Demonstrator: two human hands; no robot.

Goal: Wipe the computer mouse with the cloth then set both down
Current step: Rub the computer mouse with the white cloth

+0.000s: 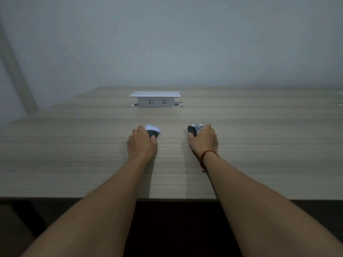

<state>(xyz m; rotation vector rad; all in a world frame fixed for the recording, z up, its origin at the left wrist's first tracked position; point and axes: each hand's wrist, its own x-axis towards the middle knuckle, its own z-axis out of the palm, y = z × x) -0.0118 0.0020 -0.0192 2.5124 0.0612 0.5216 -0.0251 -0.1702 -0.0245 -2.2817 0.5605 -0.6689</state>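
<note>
Both arms reach out over a wooden table [74,154]. My left hand [142,143] lies on the table with its fingers closed around a small white and dark grey computer mouse [153,130], whose front end sticks out past the fingers. My right hand [204,140], with a red string at the wrist, grips a dark crumpled cloth [194,129] that rests on the table. The two hands are about a hand's width apart. Each hand hides part of what it holds.
A white pop-up socket box [155,100] stands in the tabletop beyond the hands, near a pale wall. The table's near edge [176,198] runs under my forearms. A small white item [340,103] shows at the far right edge.
</note>
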